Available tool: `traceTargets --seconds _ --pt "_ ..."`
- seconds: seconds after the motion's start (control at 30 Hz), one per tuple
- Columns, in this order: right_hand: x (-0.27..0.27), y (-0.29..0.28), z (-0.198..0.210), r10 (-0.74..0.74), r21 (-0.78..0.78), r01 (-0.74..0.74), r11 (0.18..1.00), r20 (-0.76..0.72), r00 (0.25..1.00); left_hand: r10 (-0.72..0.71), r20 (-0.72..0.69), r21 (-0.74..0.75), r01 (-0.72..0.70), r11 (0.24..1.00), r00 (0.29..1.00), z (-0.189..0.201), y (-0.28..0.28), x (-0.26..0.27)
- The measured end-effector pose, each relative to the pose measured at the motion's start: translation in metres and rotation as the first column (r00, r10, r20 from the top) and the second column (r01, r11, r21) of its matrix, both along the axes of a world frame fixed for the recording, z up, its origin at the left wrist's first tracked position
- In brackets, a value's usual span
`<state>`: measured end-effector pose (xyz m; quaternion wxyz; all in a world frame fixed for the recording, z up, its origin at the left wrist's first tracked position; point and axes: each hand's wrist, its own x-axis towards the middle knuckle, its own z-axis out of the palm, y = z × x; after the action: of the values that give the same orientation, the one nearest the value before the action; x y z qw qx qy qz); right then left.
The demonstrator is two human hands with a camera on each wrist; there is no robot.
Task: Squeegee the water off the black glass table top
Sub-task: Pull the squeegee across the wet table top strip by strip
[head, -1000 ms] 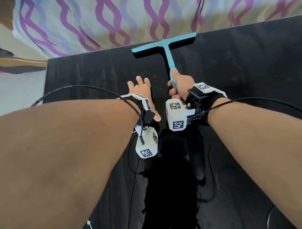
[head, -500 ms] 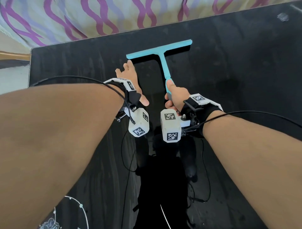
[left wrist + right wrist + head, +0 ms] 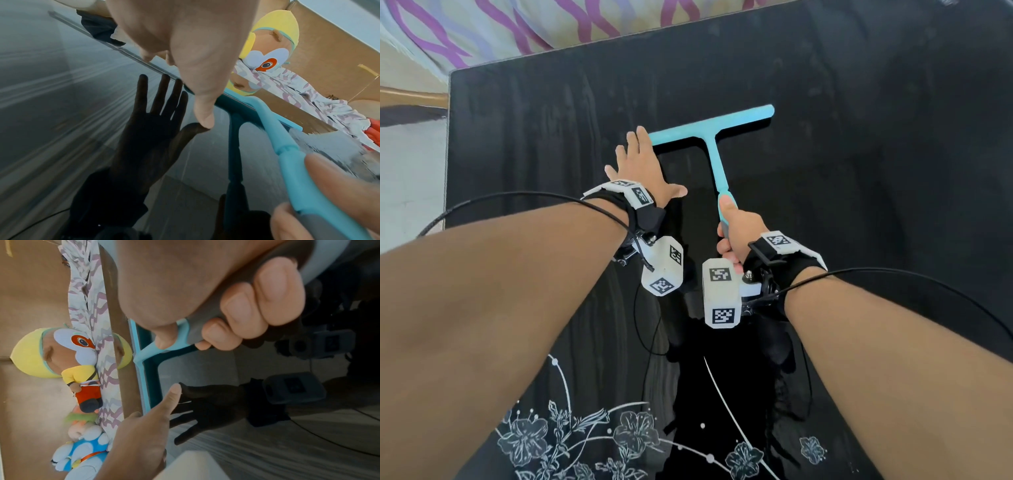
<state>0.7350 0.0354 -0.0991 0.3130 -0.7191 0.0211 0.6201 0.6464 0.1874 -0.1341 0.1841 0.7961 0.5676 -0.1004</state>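
Observation:
A turquoise T-shaped squeegee (image 3: 714, 137) lies blade-down on the black glass table top (image 3: 859, 171), its blade toward the far side. My right hand (image 3: 736, 229) grips its grey-and-turquoise handle (image 3: 185, 331), thumb along the top. My left hand (image 3: 640, 168) is spread flat with straight fingers just left of the blade's left end, thumb (image 3: 203, 116) out toward the squeegee shaft (image 3: 287, 146). Its dark reflection shows in the glass. Streaks of water film lie left of the left hand (image 3: 544, 154) and right of the squeegee.
A purple-wave patterned cloth (image 3: 517, 27) hangs beyond the table's far edge. Stuffed toys (image 3: 72, 356) sit beyond that edge. White flower print (image 3: 585, 438) marks the near part of the glass. Sensor cables (image 3: 517, 198) trail from both wrists. The table's left edge (image 3: 446, 154) borders pale floor.
The squeegee has been pulled toward me, away from the far edge. My left hand has moved along with it beside the blade, staying flat and spread.

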Motion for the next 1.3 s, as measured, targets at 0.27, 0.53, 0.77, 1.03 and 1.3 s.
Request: traceTargets --seconds 0.27,0.53,0.77,1.03,1.3 --pt "-0.017 -0.061 0.008 0.027 0.006 -0.027 1.000 -0.010 1.000 -0.013 -0.034 -0.071 0.010 0.997 0.999 0.012 -0.059 -0.030" --pt "-0.033 -0.117 0.011 0.004 0.014 -0.003 1.000 -0.040 0.999 -0.044 -0.154 -0.167 0.018 0.986 0.987 0.028 -0.125 -0.062" --pt "-0.053 -0.164 0.005 -0.036 0.035 0.039 0.999 -0.069 0.997 -0.080 -0.252 -0.218 0.024 0.976 0.964 0.015 -0.186 -0.094" --pt "-0.079 -0.204 0.007 -0.040 0.047 0.041 0.998 -0.017 0.999 -0.004 -0.164 -0.076 -0.009 0.997 0.987 0.022 -0.219 -0.114" --pt "-0.111 -0.246 0.004 -0.011 0.035 0.008 0.999 0.099 0.995 -0.151 -0.185 -0.225 0.107 0.968 0.971 0.020 -0.288 -0.154"
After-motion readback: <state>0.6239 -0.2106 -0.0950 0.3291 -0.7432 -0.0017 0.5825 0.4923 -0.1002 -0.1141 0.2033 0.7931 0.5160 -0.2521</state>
